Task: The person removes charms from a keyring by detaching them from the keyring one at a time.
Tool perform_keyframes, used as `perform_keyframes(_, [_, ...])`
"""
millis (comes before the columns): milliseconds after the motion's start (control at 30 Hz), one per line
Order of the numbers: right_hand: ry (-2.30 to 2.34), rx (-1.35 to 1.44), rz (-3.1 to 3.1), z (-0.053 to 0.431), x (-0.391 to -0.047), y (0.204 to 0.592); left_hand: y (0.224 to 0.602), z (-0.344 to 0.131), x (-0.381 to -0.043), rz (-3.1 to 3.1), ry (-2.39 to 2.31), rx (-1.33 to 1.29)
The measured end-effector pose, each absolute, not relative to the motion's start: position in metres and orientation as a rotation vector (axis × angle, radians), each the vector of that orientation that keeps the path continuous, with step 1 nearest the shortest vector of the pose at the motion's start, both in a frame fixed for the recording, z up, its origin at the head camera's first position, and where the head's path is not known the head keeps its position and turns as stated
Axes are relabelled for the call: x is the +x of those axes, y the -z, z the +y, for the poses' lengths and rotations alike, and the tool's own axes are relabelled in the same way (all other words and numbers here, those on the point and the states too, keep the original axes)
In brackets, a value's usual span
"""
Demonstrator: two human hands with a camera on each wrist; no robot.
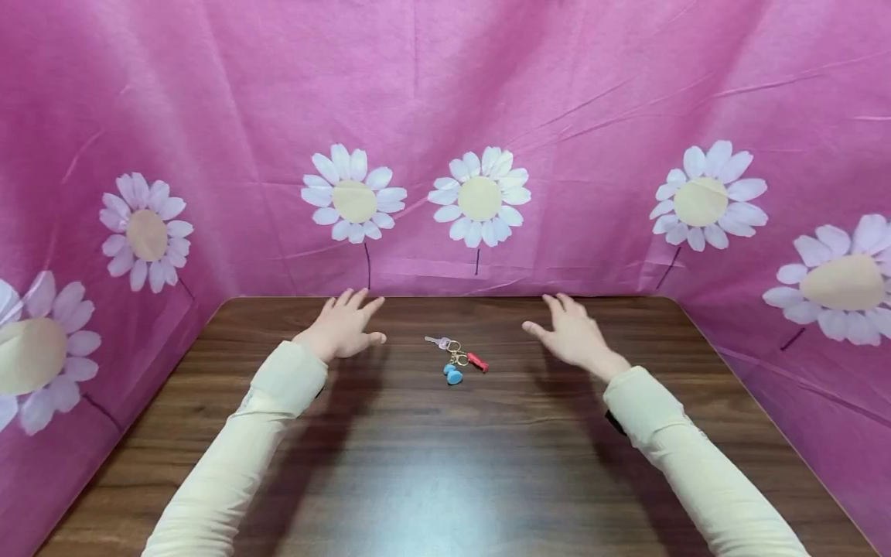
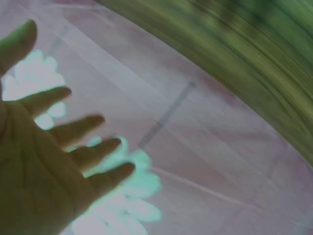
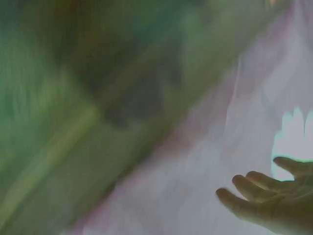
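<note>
A keychain lies on the brown wooden table (image 1: pixel 418 433) in the head view, between the two hands. On it are a pale key (image 1: pixel 438 341), gold rings (image 1: pixel 454 347), a red charm (image 1: pixel 477 362) and a blue charm (image 1: pixel 454 377). To the left of it, my left hand (image 1: pixel 341 325) is held over the table with fingers spread. My right hand (image 1: pixel 572 334) hovers on the other side, fingers extended and thumb pointing inward. Neither hand touches the keychain. Both wrist views show bare palms with nothing in them.
A pink cloth (image 1: pixel 418 77) printed with white daisies hangs around the back and sides of the table. It meets the table's far edge just beyond the fingertips. Cream sleeves (image 1: pixel 230 464) cover both forearms.
</note>
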State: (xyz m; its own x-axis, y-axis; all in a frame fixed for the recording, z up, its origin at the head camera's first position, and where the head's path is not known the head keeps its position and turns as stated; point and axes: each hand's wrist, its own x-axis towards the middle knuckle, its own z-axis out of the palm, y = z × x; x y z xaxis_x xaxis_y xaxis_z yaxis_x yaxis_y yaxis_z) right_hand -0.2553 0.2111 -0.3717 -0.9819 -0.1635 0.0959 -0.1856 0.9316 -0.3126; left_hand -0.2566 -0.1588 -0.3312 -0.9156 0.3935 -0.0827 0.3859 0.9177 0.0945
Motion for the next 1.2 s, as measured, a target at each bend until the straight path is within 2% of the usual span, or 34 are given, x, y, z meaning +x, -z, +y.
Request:
perform_keyframes(200, [-0.699, 0.481, -2.982, 0.179, -0.239, 0.396, 0.342, -0.137, -0.248, 3.031, -0.064, 0.910])
perform_keyframes(367, [-0.816, 0.555, -2.971, 0.164, -0.238, 0.410, 0.363, -0.121, -0.245, 3.041, -0.160, 0.924])
perform_keyframes(600, [-1.079, 0.394, -3.026, 0.140, -0.257, 0.420, 0.396, -0.105, -0.260, 2.935, -0.338, 0.827])
perform_keyframes(833, [-1.247, 0.233, -3.037, 0.116, -0.268, 0.427, 0.409, -0.090, -0.294, 2.935, -0.424, 0.938])
perform_keyframes(1200, [-0.954, 0.059, -3.193, 0.080, -0.265, 0.427, 0.424, -0.070, -0.313, 2.903, -0.483, 0.788])
